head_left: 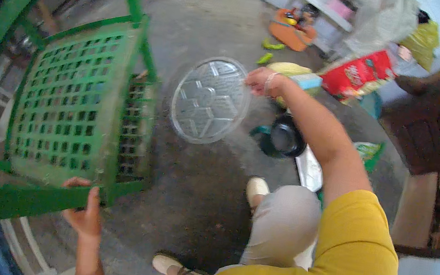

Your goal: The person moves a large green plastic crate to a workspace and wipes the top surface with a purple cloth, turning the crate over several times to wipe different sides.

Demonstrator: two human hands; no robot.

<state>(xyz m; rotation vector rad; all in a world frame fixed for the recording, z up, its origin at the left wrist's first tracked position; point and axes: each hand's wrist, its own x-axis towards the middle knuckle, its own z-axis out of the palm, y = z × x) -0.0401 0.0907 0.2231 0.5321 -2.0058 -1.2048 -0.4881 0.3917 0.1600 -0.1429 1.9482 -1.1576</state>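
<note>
The right hand (262, 81) pinches the rim of a round clear tray (211, 101), its thumb and fingers closed on the tray's right edge. The tray hangs tilted above the grey floor (196, 185), between a green rack (69, 109) and a scatter of goods on the right. The left hand (84, 214) is curled about the rack's near bottom rail, close to its right corner, thumb on the near side and fingers partly hidden behind the bar.

The rack, with its lattice panels and upright posts, fills the left side and walls off the tray on that flank. On the right, the person's own bare forearm crosses over the goods and hides part of them: a yellow item (290, 68) just beyond the wrist, a light blue box (307, 81) beside it, and a black pot (288, 135) under the arm, next to a dark green container (265, 140). A green packet (368, 154) lies farther right, past the elbow. Near the floor's far right edge are a red bag (359, 73), an orange basket (292, 32) with small things in it, and two green pieces (266, 58) lying just before the basket. A dark brown cabinet (432, 124) closes off the right edge. The person's pale shoes (257, 191) stand on the floor below the tray.
</note>
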